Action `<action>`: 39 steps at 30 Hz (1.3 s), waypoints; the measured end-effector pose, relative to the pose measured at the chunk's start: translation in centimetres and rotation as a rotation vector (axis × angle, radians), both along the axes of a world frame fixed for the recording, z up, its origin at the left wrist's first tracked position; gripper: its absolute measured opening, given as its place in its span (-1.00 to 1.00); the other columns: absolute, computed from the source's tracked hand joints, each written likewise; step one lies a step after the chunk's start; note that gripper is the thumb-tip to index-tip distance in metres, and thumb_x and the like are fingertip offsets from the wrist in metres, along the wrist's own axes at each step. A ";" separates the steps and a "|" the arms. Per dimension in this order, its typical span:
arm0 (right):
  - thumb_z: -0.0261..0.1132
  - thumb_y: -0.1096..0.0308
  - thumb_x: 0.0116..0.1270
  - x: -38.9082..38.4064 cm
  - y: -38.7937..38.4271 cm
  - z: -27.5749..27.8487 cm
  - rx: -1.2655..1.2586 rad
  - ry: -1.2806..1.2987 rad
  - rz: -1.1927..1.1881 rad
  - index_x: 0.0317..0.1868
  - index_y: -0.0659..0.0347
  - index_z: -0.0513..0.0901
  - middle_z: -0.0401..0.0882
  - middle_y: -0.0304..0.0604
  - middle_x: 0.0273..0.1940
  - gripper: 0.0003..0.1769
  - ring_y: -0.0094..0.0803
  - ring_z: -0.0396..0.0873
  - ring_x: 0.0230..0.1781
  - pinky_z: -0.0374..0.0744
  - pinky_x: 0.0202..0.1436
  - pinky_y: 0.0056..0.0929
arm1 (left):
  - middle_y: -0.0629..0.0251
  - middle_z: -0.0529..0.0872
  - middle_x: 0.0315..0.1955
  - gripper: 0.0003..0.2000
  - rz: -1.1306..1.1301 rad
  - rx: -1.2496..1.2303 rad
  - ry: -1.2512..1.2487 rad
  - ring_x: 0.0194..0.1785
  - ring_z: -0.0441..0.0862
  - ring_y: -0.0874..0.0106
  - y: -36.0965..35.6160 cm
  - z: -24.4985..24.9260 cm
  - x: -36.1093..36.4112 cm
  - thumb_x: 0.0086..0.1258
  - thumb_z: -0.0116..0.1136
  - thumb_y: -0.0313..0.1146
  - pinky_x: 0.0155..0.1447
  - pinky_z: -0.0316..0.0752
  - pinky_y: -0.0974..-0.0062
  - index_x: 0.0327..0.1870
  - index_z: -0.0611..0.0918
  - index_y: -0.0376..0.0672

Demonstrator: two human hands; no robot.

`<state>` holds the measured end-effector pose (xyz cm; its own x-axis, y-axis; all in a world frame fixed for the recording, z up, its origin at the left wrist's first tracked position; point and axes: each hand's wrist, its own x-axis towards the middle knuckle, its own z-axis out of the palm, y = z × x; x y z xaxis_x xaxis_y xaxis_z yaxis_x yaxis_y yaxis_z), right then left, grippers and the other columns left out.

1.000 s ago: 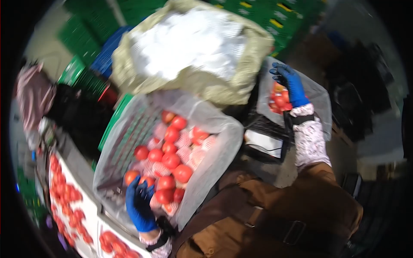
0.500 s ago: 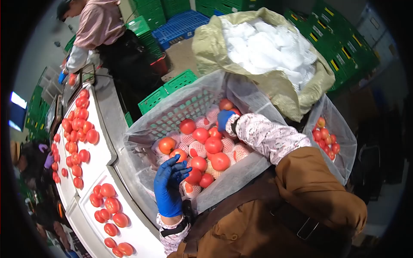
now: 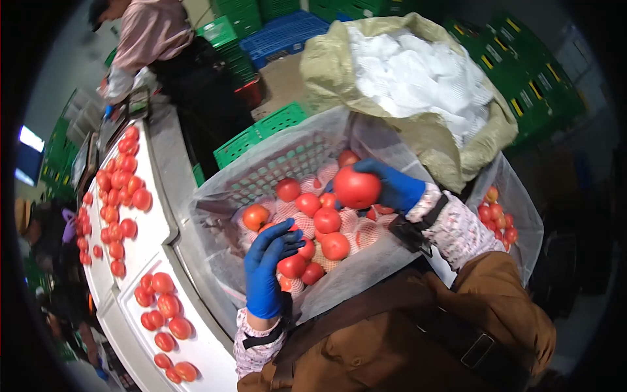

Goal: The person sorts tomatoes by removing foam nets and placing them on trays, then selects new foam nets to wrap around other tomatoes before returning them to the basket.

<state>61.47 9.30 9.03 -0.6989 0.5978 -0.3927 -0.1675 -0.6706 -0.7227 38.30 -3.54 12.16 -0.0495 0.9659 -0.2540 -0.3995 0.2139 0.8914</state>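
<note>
My right hand point(image 3: 400, 188), in a blue glove, grips a large red tomato point(image 3: 357, 187) raised above the lined green crate point(image 3: 261, 175). My left hand point(image 3: 264, 268), gloved in blue too, hovers over the crate's near left part with its fingers stretched out and apart, nothing in it. It hides some of the fruit below. Inside the crate, bare red tomatoes point(image 3: 327, 220) lie on top of others wrapped in white foam netting point(image 3: 332, 264). A thin white liner point(image 3: 219, 225) covers the crate's sides.
On the left, several tomatoes point(image 3: 168, 305) lie in white trays point(image 3: 209, 349) along a metal bench point(image 3: 173, 153). A big sack point(image 3: 320, 62) of white foam nets point(image 3: 418, 78) stands behind the crate. Another lined container point(image 3: 522, 202) holds tomatoes at right. A person point(image 3: 157, 39) stands beyond the bench.
My right hand has come up out of the crate and turned, now showing a tomato in its grip. My left hand has shifted slightly right and up, still open.
</note>
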 end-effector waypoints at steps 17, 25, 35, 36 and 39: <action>0.28 0.23 0.11 44.6 -17.2 -9.7 0.312 -1.279 -1.511 0.23 0.32 0.18 0.38 0.02 0.08 -0.27 -0.17 0.43 0.01 0.37 0.14 -0.29 | 0.09 0.37 0.05 -0.58 -0.149 -0.090 0.184 0.09 0.34 0.28 1.1 -4.6 -0.4 0.36 -0.20 -0.23 0.20 0.21 0.37 0.16 0.33 -0.29; 0.09 0.37 0.23 23.9 -5.9 3.6 0.683 -0.718 -0.848 -0.05 0.23 0.54 0.58 -0.22 -0.20 -0.71 -0.53 0.53 -0.27 0.50 -0.20 -0.58 | 0.25 0.60 -0.22 -0.59 -0.030 -0.016 0.133 -0.19 0.56 0.48 1.0 -3.8 -0.6 0.34 -0.12 -0.16 -0.04 0.44 0.55 0.05 0.45 -0.29; 0.23 0.06 0.03 -5.5 1.6 -6.8 1.122 -0.956 0.742 -0.19 0.23 0.58 0.58 -0.02 -0.25 -0.56 -0.14 0.54 -0.22 0.47 -0.11 -0.32 | 0.20 0.61 -0.26 -0.58 0.137 0.058 0.114 -0.22 0.58 0.45 -1.7 -1.5 -1.6 0.32 -0.10 -0.16 -0.05 0.44 0.55 0.02 0.45 -0.35; 0.27 0.00 -0.05 -6.3 0.8 -8.0 1.100 -0.968 0.824 -0.16 0.21 0.56 0.58 0.00 -0.25 -0.48 -0.08 0.53 -0.21 0.47 -0.10 -0.28 | 0.20 0.61 -0.26 -0.58 0.158 0.061 0.111 -0.22 0.58 0.45 -2.0 -1.6 -1.9 0.32 -0.10 -0.16 -0.05 0.44 0.55 0.02 0.45 -0.35; 0.35 0.01 -0.17 -7.6 -1.0 -14.4 1.150 -1.102 0.661 -0.19 0.18 0.57 0.56 0.02 -0.22 -0.45 -0.07 0.52 -0.21 0.47 -0.11 -0.25 | 0.21 0.61 -0.25 -0.59 0.215 0.021 0.099 -0.22 0.58 0.46 -2.9 -1.8 -3.0 0.30 -0.09 -0.18 -0.06 0.42 0.56 0.02 0.46 -0.33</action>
